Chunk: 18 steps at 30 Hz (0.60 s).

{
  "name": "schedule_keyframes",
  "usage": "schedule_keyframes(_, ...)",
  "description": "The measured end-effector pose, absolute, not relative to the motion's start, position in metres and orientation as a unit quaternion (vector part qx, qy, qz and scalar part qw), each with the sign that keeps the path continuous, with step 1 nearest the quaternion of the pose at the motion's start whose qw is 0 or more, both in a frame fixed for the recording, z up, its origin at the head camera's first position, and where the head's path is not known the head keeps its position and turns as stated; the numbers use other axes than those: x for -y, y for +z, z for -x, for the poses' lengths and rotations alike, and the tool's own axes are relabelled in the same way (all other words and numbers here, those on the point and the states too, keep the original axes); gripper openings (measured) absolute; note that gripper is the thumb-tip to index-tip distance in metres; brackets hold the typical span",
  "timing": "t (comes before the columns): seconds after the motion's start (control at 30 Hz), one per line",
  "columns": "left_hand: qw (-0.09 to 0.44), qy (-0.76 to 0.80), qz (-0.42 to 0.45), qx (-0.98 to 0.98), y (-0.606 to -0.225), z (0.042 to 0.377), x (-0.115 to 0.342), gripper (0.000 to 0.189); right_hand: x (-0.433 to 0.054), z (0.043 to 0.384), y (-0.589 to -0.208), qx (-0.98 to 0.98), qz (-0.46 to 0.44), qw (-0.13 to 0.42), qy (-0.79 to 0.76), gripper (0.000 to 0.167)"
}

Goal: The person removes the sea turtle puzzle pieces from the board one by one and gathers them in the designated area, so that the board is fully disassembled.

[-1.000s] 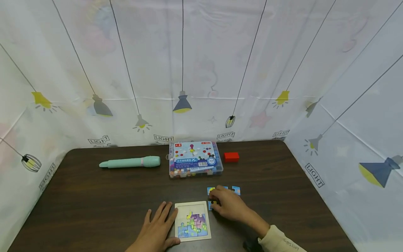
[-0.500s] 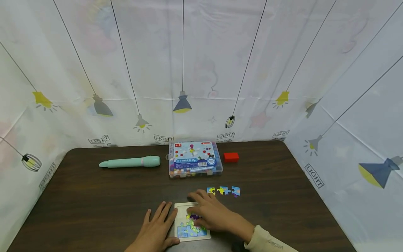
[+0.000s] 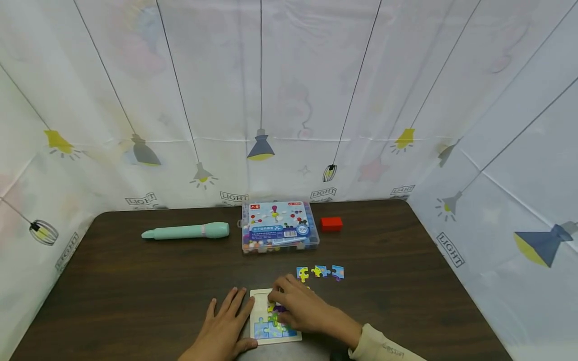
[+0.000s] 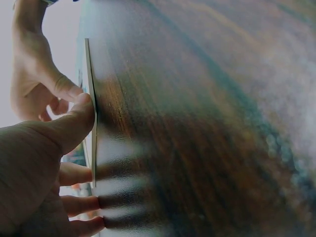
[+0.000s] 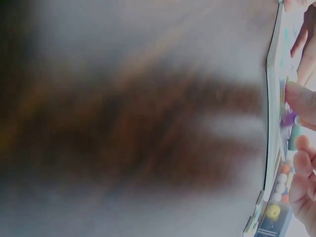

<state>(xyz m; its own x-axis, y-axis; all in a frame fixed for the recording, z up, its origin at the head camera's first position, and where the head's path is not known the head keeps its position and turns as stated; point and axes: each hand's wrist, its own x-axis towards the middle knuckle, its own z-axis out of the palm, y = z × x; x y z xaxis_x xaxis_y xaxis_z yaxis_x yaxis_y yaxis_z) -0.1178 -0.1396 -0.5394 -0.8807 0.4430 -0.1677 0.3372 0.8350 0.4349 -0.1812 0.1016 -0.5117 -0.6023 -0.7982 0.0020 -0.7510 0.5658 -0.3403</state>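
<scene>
A small jigsaw tray [image 3: 275,342] with a pale frame lies at the front of the table, partly filled with blue, green and purple pieces. My left hand [image 3: 222,328] rests at its left side, fingers spread. In the left wrist view, the thumb [image 4: 81,113] touches the tray's edge. My right hand [image 3: 307,308] is over the tray's right half with fingers bent, pinching a puzzle piece [image 3: 280,309] that looks purple and is mostly hidden. In the right wrist view, purple [image 5: 289,119] shows between thumb and fingers. Several loose puzzle pieces [image 3: 321,271] lie beyond the right hand.
Behind the loose pieces stands a clear plastic box [image 3: 280,227] of colored beads with a printed lid. Right of it is a red block [image 3: 331,224]. To its left lies a mint-green pen-shaped object [image 3: 186,231]. A lamp-print curtain [image 3: 289,100] hangs behind the table.
My right hand has moved left and toward me, from the loose pieces onto the tray, and over the last half second has barely shifted. My left hand has stayed in place.
</scene>
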Motion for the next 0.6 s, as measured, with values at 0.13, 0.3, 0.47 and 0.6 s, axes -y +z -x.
schedule_keyframes(0.13, 0.133, 0.201, -0.204, -0.949, -0.5387, 0.1173, 0.1399, 0.09, -0.0995, 0.1793, -0.5112, -0.88, 0.421, 0.1, -0.195, 0.029)
schedule_keyframes(0.3, 0.135, 0.203, -0.204, -0.948, -0.5373, 0.1176, 0.1403, 0.09, -0.0967, 0.1787, -0.5112, -0.878, 0.401, 0.126, -0.228, 0.028)
schedule_keyframes(0.47, 0.135, 0.201, -0.204, -0.949, -0.5372, 0.1178, 0.1406, 0.089, -0.096, 0.178, -0.5119, -0.883, 0.376, 0.144, -0.241, 0.027)
schedule_keyframes(0.6, 0.135, 0.203, -0.203, -0.948, -0.5381, 0.1172, 0.1404, 0.089, -0.0975, 0.1772, -0.5127, -0.877, 0.377, 0.136, -0.267, 0.025)
